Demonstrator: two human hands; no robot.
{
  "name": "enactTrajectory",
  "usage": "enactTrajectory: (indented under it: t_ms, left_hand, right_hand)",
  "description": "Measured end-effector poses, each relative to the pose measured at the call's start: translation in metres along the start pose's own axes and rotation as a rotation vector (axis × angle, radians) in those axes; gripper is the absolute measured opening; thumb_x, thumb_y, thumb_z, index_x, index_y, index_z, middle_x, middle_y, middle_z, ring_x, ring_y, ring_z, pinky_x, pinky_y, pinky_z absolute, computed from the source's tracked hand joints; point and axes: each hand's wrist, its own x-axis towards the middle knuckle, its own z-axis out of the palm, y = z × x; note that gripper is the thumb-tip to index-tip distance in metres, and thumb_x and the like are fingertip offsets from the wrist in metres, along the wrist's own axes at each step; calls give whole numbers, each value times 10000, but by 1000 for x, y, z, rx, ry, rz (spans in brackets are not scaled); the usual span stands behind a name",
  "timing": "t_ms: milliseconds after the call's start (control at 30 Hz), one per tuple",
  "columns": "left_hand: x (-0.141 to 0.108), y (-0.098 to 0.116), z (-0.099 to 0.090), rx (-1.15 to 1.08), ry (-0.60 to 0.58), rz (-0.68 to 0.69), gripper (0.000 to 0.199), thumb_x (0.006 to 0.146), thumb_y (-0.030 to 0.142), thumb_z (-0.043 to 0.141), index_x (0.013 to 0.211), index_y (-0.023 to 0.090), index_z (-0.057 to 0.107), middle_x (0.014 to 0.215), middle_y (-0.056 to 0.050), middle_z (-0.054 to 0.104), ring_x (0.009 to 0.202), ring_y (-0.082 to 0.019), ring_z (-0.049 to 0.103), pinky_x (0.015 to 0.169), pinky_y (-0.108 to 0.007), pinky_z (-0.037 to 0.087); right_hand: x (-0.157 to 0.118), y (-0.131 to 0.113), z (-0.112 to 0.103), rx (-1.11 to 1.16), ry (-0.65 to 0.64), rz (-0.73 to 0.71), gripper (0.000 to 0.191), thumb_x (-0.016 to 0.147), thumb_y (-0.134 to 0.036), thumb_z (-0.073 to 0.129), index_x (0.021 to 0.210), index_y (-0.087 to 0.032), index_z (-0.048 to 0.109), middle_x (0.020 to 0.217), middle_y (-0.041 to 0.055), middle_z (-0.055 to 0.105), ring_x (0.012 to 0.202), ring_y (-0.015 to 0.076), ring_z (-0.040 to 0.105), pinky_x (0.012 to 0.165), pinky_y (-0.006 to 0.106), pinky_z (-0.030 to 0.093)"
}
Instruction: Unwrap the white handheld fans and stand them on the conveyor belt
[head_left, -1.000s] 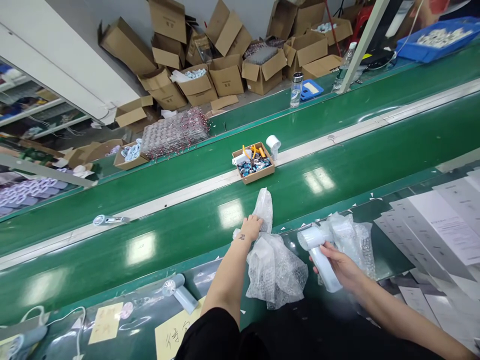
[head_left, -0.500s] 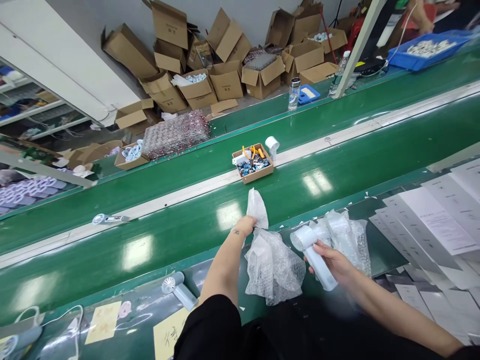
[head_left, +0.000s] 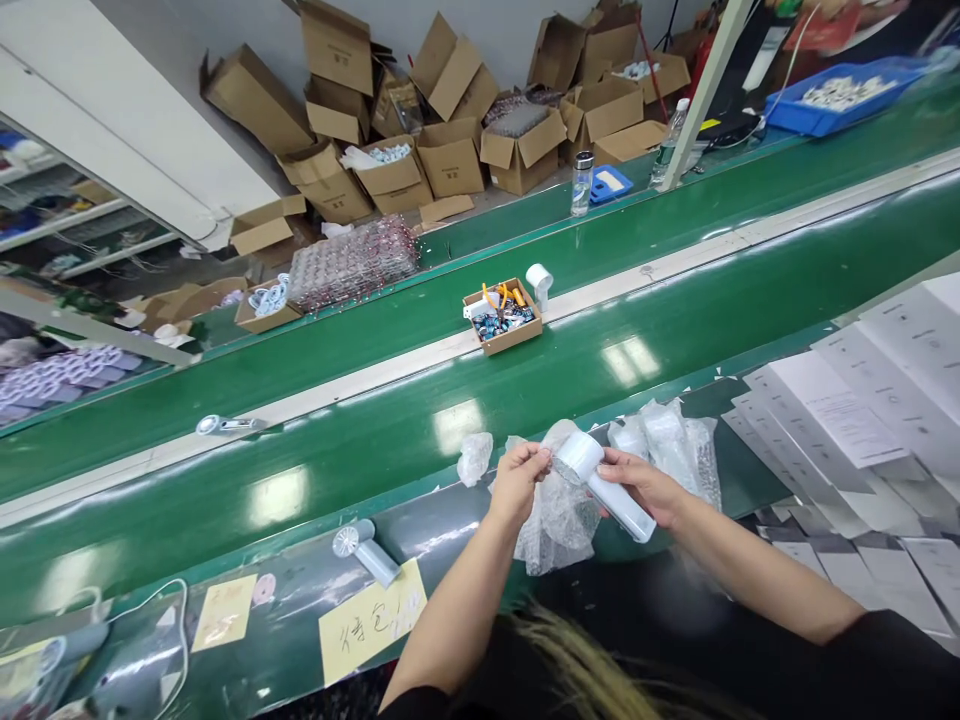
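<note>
— Where to look for the fan (head_left: 621,504)?

— Above the counter (head_left: 289,625), between both hands, head towards the left, handle slanting near and right. Just over or against the loose bubble wrap (head_left: 551,540); cannot tell about contact.

— Worried about anything?

— About a slip, mostly. Looks smooth in the casing, so could slide free with a slack grip on the handle, or twist with too hard a push on the head. Might also snag in the wrap, crowded so close underneath.

— And at the far left of the wrap?

— A small wrapped bundle (head_left: 475,458) by the edge of the green belt (head_left: 405,440). Could roll onto the belt after a knock from the left wrist.

— Now describe the hands.

— Right hand (head_left: 649,485): closed around the upper handle, close to the head, forearm reaching in from near right. Left hand (head_left: 519,482): in from near left, thumb and forefinger drawn together at the left rim of the head. Cannot tell whether pinching the rim, pinching some wrap or merely touching.

— Anything beside the right hand?

— Yes, wrapped bundles (head_left: 667,440), just to the far side.
</note>
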Motion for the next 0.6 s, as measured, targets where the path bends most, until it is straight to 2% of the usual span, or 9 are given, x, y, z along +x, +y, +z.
enactTrajectory:
  t_ms: [67, 233, 367, 433, 500, 533, 600]
  left_hand:
    - [-12, -5, 1, -30, 52, 23, 205, 716, 345, 635, 738, 141, 626, 578, 25, 531, 538, -77, 428, 547, -207, 331]
    - [-29, -14, 18, 203, 84, 177, 199, 792, 347, 569, 796, 155, 618, 684, 6, 572, 635, -103, 486, 611, -222, 376]
    - [-47, -15, 34, 385, 162, 318, 215, 848, 338, 491, 830, 160, 610, 716, -18, 585, 663, -127, 514, 636, -249, 407]
    - [-58, -16, 40, 533, 137, 458, 204, 860, 308, 467, 830, 164, 609, 724, -37, 588, 699, -146, 522, 675, -277, 415]
    - [-66, -19, 45, 653, 83, 574, 187, 855, 279, 464, 814, 168, 609, 721, -51, 589, 724, -162, 523, 701, -304, 414]
    - [-68, -20, 47, 668, 80, 585, 179, 850, 272, 467, 803, 169, 606, 724, -54, 590, 725, -163, 523, 699, -306, 415]
    - [-66, -22, 51, 611, 140, 482, 159, 839, 270, 477, 837, 166, 598, 705, -37, 579, 669, -141, 516, 645, -279, 414]
  right_hand:
    - [-8, 3, -3, -58, 72, 33, 336, 725, -255, 676, 1002, -202, 492, 829, 22, 596, 699, 172, 603, 495, 313, 547]
    - [-31, 6, 2, -151, 203, 41, 306, 724, -296, 685, 928, -202, 478, 789, 9, 584, 666, 160, 589, 473, 308, 551]
    - [-45, -1, 3, -124, 172, -6, 447, 699, -252, 706, 1077, -246, 467, 914, 15, 593, 688, 151, 589, 486, 306, 563]
    - [-51, -1, 0, -115, 176, -43, 559, 689, -235, 712, 1173, -284, 435, 1039, 30, 590, 714, 157, 598, 492, 312, 570]
    - [-55, 2, -4, -134, 206, -70, 594, 685, -238, 717, 1207, -296, 437, 1128, 43, 575, 749, 165, 604, 495, 304, 574]
    - [-56, 5, -5, -152, 214, -71, 586, 687, -245, 717, 1208, -293, 451, 1145, 47, 572, 760, 168, 604, 496, 296, 574]
    - [-58, 11, -7, -194, 212, -59, 551, 701, -274, 712, 1201, -284, 480, 1132, 54, 577, 752, 160, 601, 507, 280, 572]
